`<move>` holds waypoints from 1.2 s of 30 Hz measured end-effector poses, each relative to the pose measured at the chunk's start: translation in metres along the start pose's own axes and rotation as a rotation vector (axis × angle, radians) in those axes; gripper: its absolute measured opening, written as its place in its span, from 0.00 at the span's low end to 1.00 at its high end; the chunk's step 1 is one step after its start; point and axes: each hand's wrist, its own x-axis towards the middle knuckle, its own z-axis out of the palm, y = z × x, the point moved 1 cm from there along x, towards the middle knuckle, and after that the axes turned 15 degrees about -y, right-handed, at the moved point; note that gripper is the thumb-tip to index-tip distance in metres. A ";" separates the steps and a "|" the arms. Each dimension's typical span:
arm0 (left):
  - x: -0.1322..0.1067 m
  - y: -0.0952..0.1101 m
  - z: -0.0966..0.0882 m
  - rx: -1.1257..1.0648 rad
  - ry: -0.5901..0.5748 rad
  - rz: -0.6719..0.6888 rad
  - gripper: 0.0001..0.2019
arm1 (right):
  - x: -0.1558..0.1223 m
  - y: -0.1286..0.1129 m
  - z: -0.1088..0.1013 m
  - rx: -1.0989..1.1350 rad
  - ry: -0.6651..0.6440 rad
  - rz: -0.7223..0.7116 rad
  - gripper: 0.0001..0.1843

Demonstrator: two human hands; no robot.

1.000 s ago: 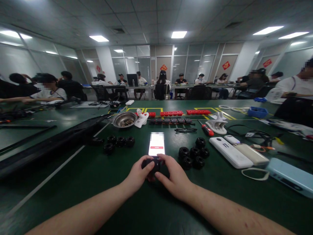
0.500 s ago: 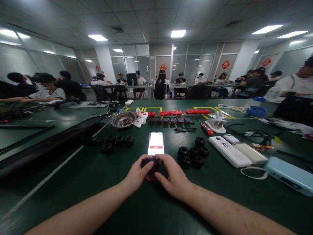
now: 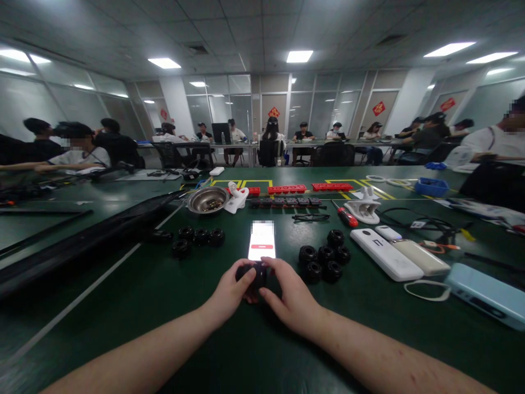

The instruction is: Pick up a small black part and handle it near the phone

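Left hand [image 3: 229,284]: I see its fingers closed on a black wheel-like part [image 3: 259,275], the thumb laid across the top.
Right hand [image 3: 293,290]: its index finger and thumb stand apart, curved about the part's right side; from my feed I cannot tell whether they press on it.
Black wheel-like part: between the two hands, in the left fingers (its underside is hidden from me), over the green counter [image 3: 262,350].
Phone [image 3: 262,241]: lit and lying face up just beyond the part.
Left wheel cluster [image 3: 200,236]: four black wheels, near the left hand but apart from it.
Right wheel cluster [image 3: 326,254]: six, beside the right hand.
Metal bowl [image 3: 192,200]: farther off, with small brassy pieces inside.
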 end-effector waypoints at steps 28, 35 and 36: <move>0.002 0.001 0.002 0.066 -0.047 0.006 0.17 | 0.005 0.005 -0.002 0.080 -0.088 0.127 0.13; -0.003 0.004 0.003 0.057 -0.041 0.020 0.15 | 0.001 0.003 -0.003 0.090 -0.069 0.130 0.22; -0.003 0.004 0.004 0.067 -0.043 0.023 0.15 | 0.001 0.004 -0.003 0.088 -0.078 0.155 0.20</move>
